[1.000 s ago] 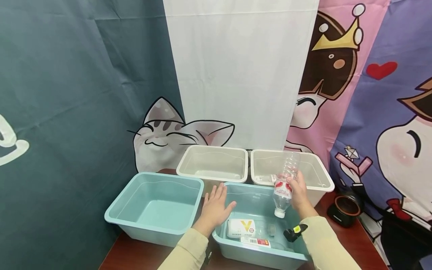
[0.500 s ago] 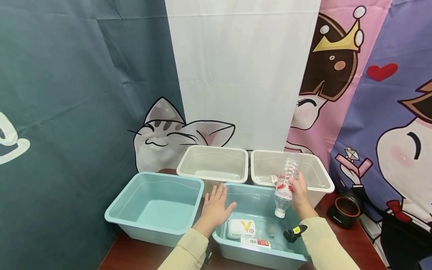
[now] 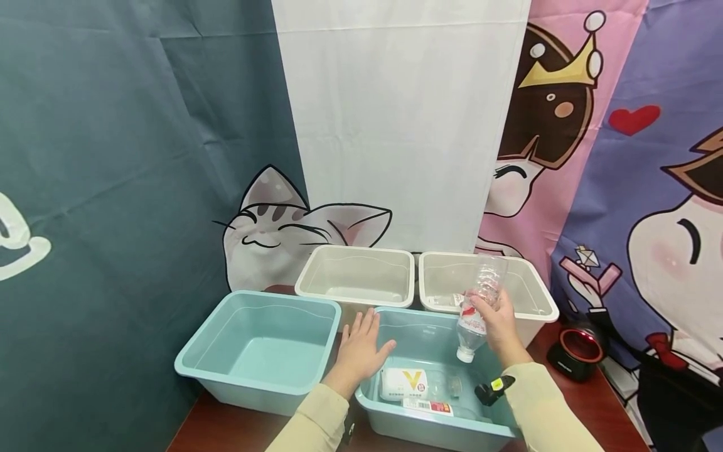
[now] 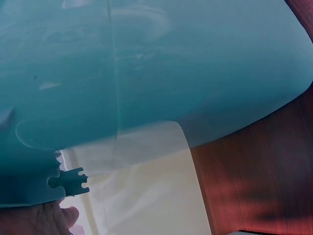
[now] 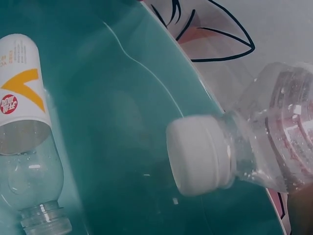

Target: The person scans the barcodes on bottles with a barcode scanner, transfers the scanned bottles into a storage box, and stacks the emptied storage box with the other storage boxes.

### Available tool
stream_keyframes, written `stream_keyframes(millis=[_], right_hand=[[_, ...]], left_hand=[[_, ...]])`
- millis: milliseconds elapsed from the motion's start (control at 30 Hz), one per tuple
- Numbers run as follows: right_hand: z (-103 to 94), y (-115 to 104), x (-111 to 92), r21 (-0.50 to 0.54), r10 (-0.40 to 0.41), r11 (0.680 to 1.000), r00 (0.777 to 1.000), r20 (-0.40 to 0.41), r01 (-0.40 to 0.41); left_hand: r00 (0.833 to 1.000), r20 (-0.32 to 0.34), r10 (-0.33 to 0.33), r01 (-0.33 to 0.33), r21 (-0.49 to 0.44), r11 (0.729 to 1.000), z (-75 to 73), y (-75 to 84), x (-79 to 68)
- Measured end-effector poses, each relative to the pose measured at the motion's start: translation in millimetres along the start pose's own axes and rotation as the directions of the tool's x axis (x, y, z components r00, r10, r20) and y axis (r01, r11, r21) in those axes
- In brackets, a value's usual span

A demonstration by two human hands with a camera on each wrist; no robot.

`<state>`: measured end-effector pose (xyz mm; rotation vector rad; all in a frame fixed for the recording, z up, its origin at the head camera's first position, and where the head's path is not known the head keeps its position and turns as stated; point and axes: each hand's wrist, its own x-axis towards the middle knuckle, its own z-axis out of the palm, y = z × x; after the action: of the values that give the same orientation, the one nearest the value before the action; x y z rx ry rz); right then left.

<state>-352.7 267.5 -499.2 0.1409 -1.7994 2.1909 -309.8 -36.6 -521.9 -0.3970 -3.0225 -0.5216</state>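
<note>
My right hand (image 3: 497,320) grips a clear plastic bottle (image 3: 473,326) with a red-and-white label, tilted with its white cap (image 5: 195,155) downward. The bottle is over the right blue basin (image 3: 437,433). My left hand (image 3: 359,348) lies with straight fingers at that basin's left rim; part of this hand (image 4: 39,220) shows low in the left wrist view. Inside the basin lies a clear bottle with a white label and a yellow V (image 3: 405,383). Beside it is another clear bottle with a white-and-red label (image 3: 427,406).
Another blue basin (image 3: 257,395) stands on the left. Behind are two cream basins, one in the middle (image 3: 353,300) and one at the right (image 3: 533,314) with a labelled clear item (image 3: 450,301) inside. A black round device (image 3: 578,350) glows red on the brown table (image 3: 607,417).
The bottle in my right hand has shifted slightly, its cap a little to the left, and my fingers cover more of the label. The device's ring now glows red. My left hand stays put.
</note>
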Motion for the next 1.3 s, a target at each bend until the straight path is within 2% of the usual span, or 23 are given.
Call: stream_keyframes(millis=[167,267,367,533,800,967,1167,1300], right_hand=[[-1.5,1.6,0.6,0.090,-0.034,0.995,0.999,0.037,0.030],[-1.3,1.6,1.4,0.174,-0.071,0.982,0.997,0.012,0.068],[-1.1,0.5,1.6,0.213,-0.092,0.972,0.995,-0.046,0.100],[-1.7,-1.9,2.3,0.223,-0.069,0.969,0.987,-0.144,0.101],[-1.4,-3.3,6.1,0.227,-0.046,0.967,0.956,-0.291,0.115],[-1.9,-3.2,8.5,0.294,-0.029,0.948,0.953,-0.301,0.121],[-3.3,-5.2,10.5,0.327,-0.035,0.935,0.954,-0.296,0.136],[-5.2,-9.6,9.1,0.432,0.014,0.894,0.957,-0.289,0.118]], left_hand=[[1.000,-0.015,0.008,-0.008,-0.004,1.000,-1.1,-0.3,1.3],[1.000,-0.013,0.008,-0.008,-0.003,1.000,-0.3,-0.1,1.7],[1.000,-0.002,0.003,-0.003,-0.001,1.000,1.0,0.1,1.7],[1.000,0.004,-0.003,0.003,-0.004,1.000,1.6,-0.2,0.5],[1.000,-0.001,-0.006,0.006,0.000,1.000,-2.3,-1.4,-0.9],[1.000,0.002,0.000,0.000,-0.007,1.000,-2.5,-1.3,-0.2],[1.000,0.006,-0.004,0.004,-0.010,1.000,-2.5,-0.6,-0.3],[1.000,0.009,-0.002,0.002,-0.007,1.000,-1.8,-0.2,-0.2]])
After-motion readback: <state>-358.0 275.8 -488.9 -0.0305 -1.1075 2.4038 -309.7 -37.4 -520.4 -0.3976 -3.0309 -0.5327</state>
